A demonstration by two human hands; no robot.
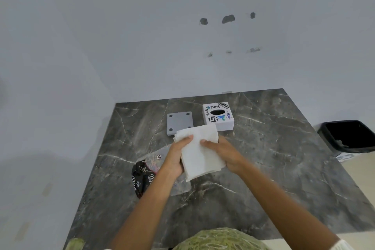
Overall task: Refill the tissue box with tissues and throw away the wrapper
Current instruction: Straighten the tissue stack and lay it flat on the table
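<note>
A stack of white tissues [199, 153] is held above the table between both hands. My left hand [176, 156] grips its left edge, thumb on top. My right hand [224, 153] grips its right edge. Behind them stands the white tissue box [219, 116], stickers on it and an oval slot on top. Its grey base plate [178, 123] lies flat to the left of the box, partly hidden by the tissues. The clear and black plastic wrapper [144, 176] lies on the table under my left forearm.
The dark marble table [274, 168] stands against a white wall. A black waste bin [349, 136] sits on the floor off the table's right side. Green patterned clothing shows at the bottom edge.
</note>
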